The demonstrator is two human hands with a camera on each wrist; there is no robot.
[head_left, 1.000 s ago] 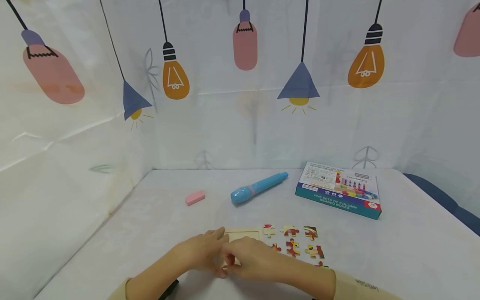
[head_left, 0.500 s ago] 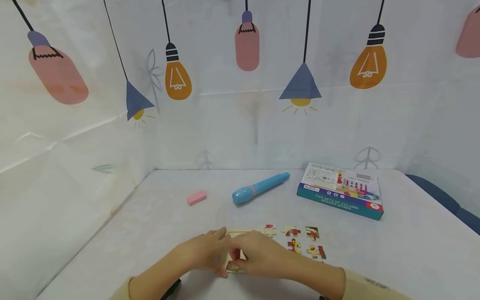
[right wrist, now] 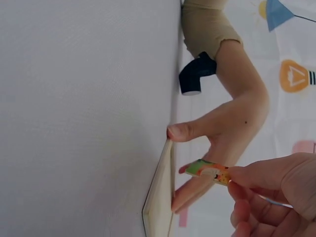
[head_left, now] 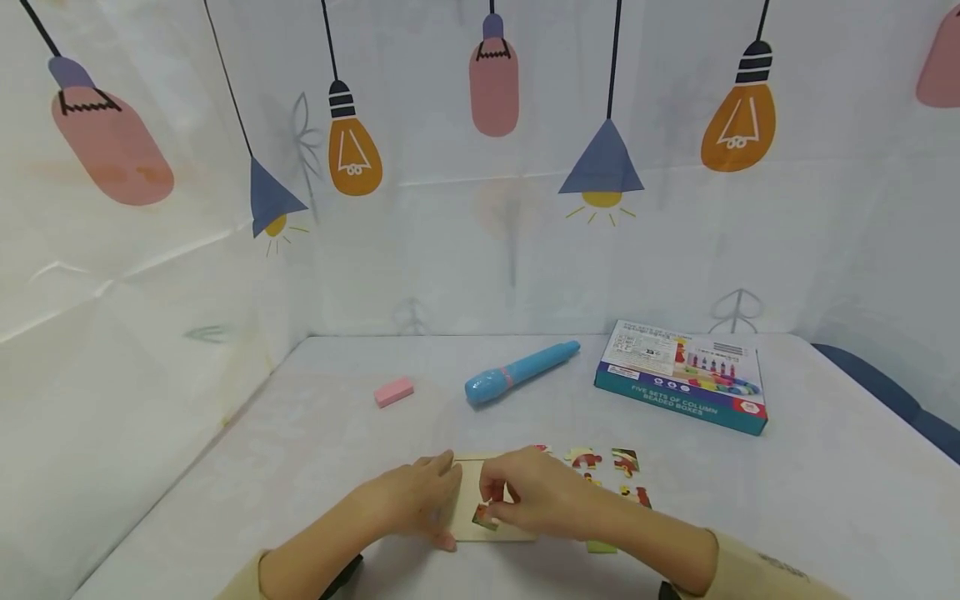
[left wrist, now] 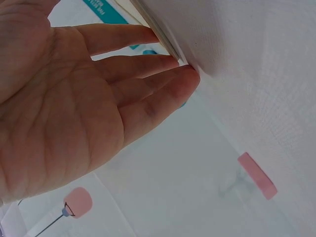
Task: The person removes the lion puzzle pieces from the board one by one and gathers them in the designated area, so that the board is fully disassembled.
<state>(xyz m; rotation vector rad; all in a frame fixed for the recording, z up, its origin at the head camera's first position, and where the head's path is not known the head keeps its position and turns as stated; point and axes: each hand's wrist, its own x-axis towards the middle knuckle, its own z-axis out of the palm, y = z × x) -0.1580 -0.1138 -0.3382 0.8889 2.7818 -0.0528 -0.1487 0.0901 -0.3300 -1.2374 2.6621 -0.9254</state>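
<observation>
My right hand pinches a jigsaw piece between thumb and finger, over the shallow wooden puzzle tray. In the right wrist view the piece shows green and orange printing and is held apart from the tray. My left hand rests along the tray's left side, thumb by the near corner. Its fairly straight fingers touch the tray edge in the left wrist view. Loose jigsaw pieces lie right of the tray, some hidden behind my right hand and forearm.
Behind the tray lies a blue toy microphone-shaped stick, with a pink block to its left. A flat boxed set lies at the back right. White table surface extends left of the tray.
My right hand has shifted right over the tray, carrying the jigsaw piece away from the near left corner, where it showed half a second ago. The left hand stays at the tray's edge.
</observation>
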